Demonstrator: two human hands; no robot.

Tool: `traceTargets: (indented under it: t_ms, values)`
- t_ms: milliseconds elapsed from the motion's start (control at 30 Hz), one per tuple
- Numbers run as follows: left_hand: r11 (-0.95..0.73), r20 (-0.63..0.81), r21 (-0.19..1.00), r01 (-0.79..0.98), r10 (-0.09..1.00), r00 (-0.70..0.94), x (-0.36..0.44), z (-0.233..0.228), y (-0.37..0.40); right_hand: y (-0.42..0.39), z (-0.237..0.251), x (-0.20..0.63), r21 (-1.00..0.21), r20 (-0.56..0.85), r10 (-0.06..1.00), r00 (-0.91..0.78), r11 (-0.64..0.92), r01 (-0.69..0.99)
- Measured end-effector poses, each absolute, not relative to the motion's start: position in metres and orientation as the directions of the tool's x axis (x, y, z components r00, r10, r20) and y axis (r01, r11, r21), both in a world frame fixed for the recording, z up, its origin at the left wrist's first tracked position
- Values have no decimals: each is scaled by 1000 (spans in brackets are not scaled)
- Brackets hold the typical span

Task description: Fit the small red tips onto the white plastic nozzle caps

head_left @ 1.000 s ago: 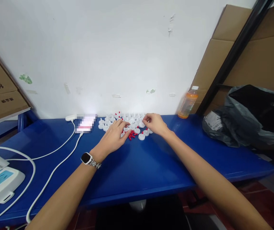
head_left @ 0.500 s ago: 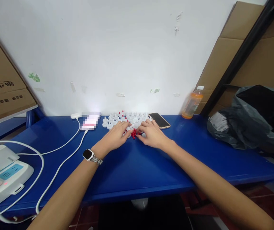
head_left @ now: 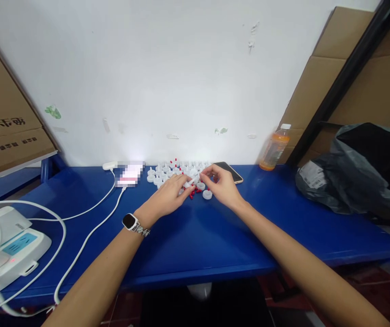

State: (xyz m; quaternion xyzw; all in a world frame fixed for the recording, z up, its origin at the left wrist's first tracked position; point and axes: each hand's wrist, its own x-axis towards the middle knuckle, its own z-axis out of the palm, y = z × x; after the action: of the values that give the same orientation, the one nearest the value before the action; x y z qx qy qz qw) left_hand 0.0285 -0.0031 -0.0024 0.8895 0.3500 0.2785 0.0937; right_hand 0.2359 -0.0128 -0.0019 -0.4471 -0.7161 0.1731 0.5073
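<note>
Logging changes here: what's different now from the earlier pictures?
The right hand went left and nearer the person, from the white caps to the red tips, uncovering the dark phone, then up off them; whether it holds a tip is unclear. The left hand holds a tilted cap, as half a second ago. The bottle and bag stayed put.
</note>
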Motion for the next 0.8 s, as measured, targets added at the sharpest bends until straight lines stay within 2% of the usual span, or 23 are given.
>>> traceTargets:
  t_ms: [100,200,400,600,800]
  values:
    - [-736,422,378,562,677,603,33,0,-9,-9,-8,229,-854,487,873,-1,477,206]
    - [-727,413,382,571,687,598,36,2,-14,-7,-11,220,-893,448,893,40,444,75]
    - [-725,413,334,602,686,598,42,5,-19,-12,-9,211,-921,384,908,166,389,4]
    - [-718,433,329,614,692,578,43,2,-19,-20,-5,204,-931,341,937,76,348,-115]
    - [-707,421,356,612,705,570,42,3,-20,-19,-4,206,-923,347,931,113,360,-133]
